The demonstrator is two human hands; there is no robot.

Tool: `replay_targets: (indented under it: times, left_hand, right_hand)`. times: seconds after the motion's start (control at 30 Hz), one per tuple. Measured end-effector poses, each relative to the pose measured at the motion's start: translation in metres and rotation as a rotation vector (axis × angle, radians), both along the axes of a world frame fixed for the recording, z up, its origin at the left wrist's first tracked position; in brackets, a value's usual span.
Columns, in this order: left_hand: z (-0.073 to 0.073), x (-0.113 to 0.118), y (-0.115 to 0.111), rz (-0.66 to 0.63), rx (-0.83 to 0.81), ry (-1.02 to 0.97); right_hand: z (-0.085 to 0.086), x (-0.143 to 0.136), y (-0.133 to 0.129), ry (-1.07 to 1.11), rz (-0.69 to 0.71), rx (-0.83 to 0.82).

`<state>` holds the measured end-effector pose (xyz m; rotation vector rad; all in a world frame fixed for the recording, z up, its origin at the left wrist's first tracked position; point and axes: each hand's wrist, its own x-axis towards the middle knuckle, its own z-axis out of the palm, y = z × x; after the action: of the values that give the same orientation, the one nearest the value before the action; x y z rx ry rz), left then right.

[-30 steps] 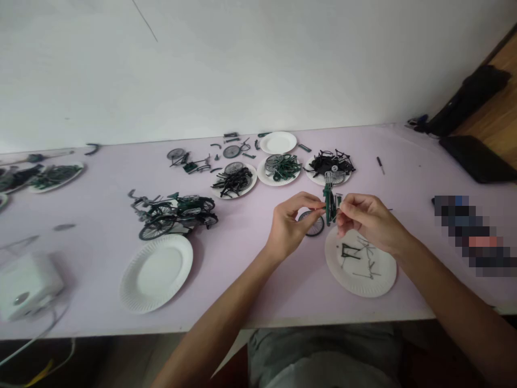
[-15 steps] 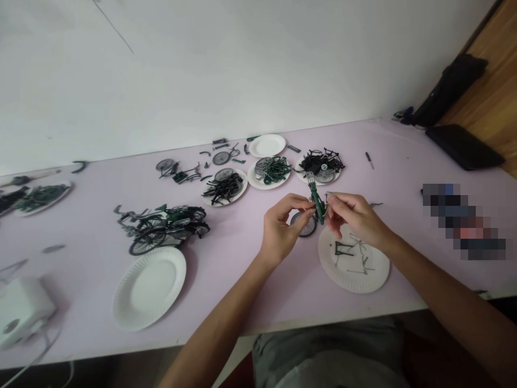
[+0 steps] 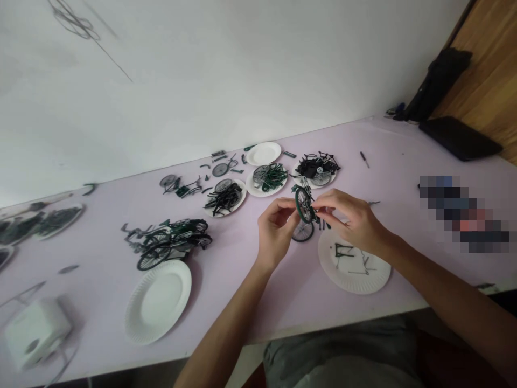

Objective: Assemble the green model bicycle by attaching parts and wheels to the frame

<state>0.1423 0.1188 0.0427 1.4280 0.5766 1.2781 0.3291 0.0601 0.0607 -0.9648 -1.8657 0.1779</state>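
Between my hands a green-and-black model bicycle wheel assembly [image 3: 304, 205] is held above the table, its spoked wheel turned partly toward me. My left hand [image 3: 277, 229] pinches the wheel's left edge with thumb and fingers. From the other side my right hand [image 3: 349, 218] grips it near the hub; its fingertips partly hide what they touch. Just below, a second spoked wheel [image 3: 302, 231] lies on the table. Beside it, under my right hand, a paper plate [image 3: 355, 283] carries a small green frame piece [image 3: 343, 250] and thin metal-looking rods [image 3: 363, 265].
Model bicycles [image 3: 173, 237] stand at left, behind a white paper plate [image 3: 157, 302]. Farther back, plates of green parts [image 3: 272, 178] and black parts [image 3: 228, 199] sit near the wall. A screwdriver [image 3: 364, 159] lies at back right. A white box with a cable [image 3: 38, 334] is at front left.
The held piece has been turned, so its wheel now faces me more instead of appearing edge-on. My right hand has shifted slightly left. The whole view has tilted a little.
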Motion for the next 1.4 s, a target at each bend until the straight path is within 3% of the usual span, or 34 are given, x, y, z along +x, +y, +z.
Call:
replay_targets:
  times: [0.1,0.33,0.47,0.57,0.67,0.83,0.93,1.2,1.4]
  left_hand:
    - [0.002,-0.001,0.001,-0.003,-0.037,-0.006]
    - [0.001,-0.002,0.000,-0.024,-0.076,0.004]
    - [0.001,-0.004,0.001,-0.061,-0.096,0.070]
    - [0.001,-0.005,0.002,-0.098,-0.098,0.094]
    - [0.001,-0.004,0.002,-0.111,-0.090,0.099]
    - [0.001,-0.001,0.001,-0.104,-0.053,0.089]
    - [0.002,-0.001,0.000,-0.069,-0.032,0.061]
    - [0.003,0.001,-0.004,0.047,0.103,0.002]
    - [-0.001,0.001,-0.010,0.081,0.242,0.019]
  right_hand:
    - [0.002,0.002,0.000,-0.145,-0.024,0.111]
    - [0.007,0.005,-0.002,-0.301,-0.135,0.203]
    - [0.017,0.009,-0.004,-0.571,-0.123,0.376]
    - [0.019,0.011,-0.005,-0.631,-0.108,0.407]
    - [0.015,0.010,-0.005,-0.558,-0.073,0.316]
    - [0.007,0.007,-0.001,-0.084,-0.062,0.169]
    - [0.005,0.005,0.001,0.088,-0.112,0.108]
    - [-0.001,-0.004,0.000,0.124,-0.078,-0.040]
    - [-0.002,-0.009,-0.003,0.113,-0.061,-0.043]
